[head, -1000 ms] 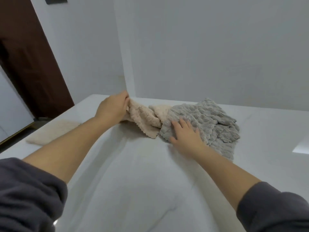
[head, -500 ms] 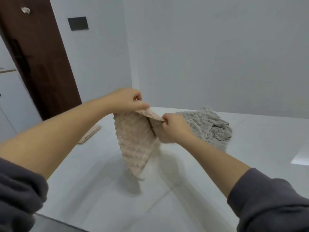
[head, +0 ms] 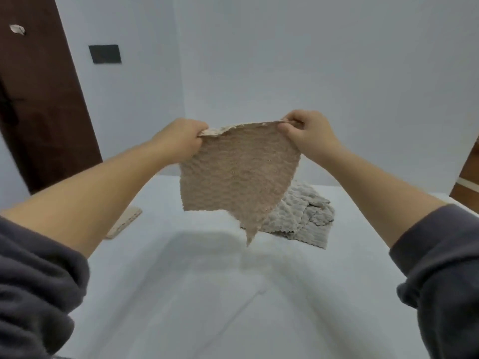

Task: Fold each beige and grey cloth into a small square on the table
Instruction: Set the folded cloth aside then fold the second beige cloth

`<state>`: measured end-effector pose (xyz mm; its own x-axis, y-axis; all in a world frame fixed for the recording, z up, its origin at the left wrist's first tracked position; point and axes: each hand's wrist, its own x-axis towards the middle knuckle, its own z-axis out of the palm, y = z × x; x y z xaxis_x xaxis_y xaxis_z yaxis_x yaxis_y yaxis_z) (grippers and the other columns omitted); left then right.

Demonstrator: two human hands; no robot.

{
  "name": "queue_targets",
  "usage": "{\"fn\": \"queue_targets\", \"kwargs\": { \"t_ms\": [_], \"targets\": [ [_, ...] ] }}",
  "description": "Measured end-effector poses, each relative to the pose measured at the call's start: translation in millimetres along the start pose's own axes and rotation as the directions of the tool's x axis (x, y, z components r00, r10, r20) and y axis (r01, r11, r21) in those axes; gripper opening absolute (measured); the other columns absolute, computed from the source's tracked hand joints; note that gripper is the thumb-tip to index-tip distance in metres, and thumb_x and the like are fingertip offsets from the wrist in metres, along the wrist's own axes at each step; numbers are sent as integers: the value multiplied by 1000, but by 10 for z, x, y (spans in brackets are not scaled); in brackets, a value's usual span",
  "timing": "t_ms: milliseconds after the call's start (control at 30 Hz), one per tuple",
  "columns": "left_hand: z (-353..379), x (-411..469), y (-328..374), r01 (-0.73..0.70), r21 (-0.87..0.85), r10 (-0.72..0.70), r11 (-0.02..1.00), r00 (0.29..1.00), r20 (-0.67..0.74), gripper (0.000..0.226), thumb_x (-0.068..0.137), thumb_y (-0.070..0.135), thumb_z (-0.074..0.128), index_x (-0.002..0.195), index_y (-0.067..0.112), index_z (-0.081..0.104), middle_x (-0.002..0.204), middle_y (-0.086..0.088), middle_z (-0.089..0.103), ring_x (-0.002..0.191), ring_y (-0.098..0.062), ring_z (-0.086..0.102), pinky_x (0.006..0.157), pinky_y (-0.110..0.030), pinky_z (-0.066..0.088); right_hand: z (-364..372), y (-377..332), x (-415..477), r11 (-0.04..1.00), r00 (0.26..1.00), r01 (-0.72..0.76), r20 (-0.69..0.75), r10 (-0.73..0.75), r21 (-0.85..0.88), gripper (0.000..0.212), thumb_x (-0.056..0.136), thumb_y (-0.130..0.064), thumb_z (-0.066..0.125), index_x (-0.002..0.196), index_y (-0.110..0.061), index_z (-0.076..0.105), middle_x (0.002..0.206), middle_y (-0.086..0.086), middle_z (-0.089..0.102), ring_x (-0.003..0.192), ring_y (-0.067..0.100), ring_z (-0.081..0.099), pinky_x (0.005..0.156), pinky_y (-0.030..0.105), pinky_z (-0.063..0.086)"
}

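Note:
A beige cloth (head: 238,172) hangs spread out in the air above the white table (head: 202,294). My left hand (head: 178,141) pinches its upper left corner and my right hand (head: 305,133) pinches its upper right corner. The lower tip of the cloth dangles clear of the table. Behind it a crumpled grey cloth (head: 303,216) lies on the table, partly hidden by the beige one. A folded beige cloth (head: 124,224) lies flat at the left edge of the table, partly covered by my left forearm.
White walls meet in a corner right behind the table. A dark brown door (head: 39,99) stands at the left, and a brown panel (head: 466,177) shows at the right edge.
Both hands have lifted the beige cloth off the table and pulled apart, so it hangs spread between them. The grey cloth stays where it lay.

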<state>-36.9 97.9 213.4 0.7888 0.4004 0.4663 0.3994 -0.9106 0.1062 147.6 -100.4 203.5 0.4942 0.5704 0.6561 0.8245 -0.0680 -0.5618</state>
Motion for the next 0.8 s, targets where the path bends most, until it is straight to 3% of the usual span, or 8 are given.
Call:
{"fn": "queue_targets", "kwargs": {
  "t_ms": [167,367,433,500,567,667,733,800],
  "targets": [
    [333,-576,48,-16,-122,68,992,898,435,22,86,13,41,81,23,61,77,-3,66,70,-24,63,59,-39,52,-47,245,-453,970,869,-205,480,119,130,30,89,-30,69,89,0,66,74,5,56,68,11,55,65,25,45],
    [1050,-1211,-33,-122,-139,184,983,581,792,12,87,20,49,83,12,57,87,-5,63,75,-15,54,76,-38,47,304,593,-1242,898,411,-440,883,228,-27,19,90,-27,68,77,-14,66,66,-5,58,63,13,54,62,21,46],
    [1165,-1345,-31,9,-166,151,986,372,916,15,89,35,59,87,21,63,89,-1,63,78,-12,55,76,-34,49,427,615,-1479,852,207,-516,951,230,-94,17,96,-26,60,85,-18,72,71,-6,68,65,13,62,65,24,51],
    [1212,-1388,-7,196,-163,101,967,293,951,32,93,51,55,101,22,65,93,2,66,81,-12,61,76,-30,50,528,658,-1627,818,120,-555,959,258,-151,32,100,-31,51,105,-6,70,87,1,74,74,17,66,68,28,54],
    [1304,-1353,20,315,-216,50,924,461,886,45,98,54,41,107,17,63,96,2,69,81,-14,65,73,-26,49,635,726,-1678,806,265,-575,900,347,-142,38,101,-33,48,108,-1,67,98,10,74,81,23,69,71,33,56],
    [1555,-1282,80,232,-217,-65,948,811,581,36,100,43,41,112,15,62,114,-2,66,98,-16,62,83,-29,49,812,865,-1634,868,672,-461,566,478,-185,24,98,-24,52,99,-6,68,90,9,72,70,23,66,68,37,56],
    [1782,-1299,127,140,-125,-65,982,877,476,42,100,41,39,131,16,53,138,-5,53,123,-19,50,104,-38,41,902,966,-1598,866,785,-405,375,494,-293,22,98,-21,50,108,-10,65,97,5,68,69,19,62,69,38,55],
    [2004,-1358,166,136,-90,-74,987,866,494,55,101,45,32,149,19,32,158,-5,26,145,-21,24,118,-45,21,977,1054,-1586,815,765,-413,332,553,-406,34,96,-28,52,122,-8,62,114,8,66,86,22,63,79,38,54]
  ]
}}
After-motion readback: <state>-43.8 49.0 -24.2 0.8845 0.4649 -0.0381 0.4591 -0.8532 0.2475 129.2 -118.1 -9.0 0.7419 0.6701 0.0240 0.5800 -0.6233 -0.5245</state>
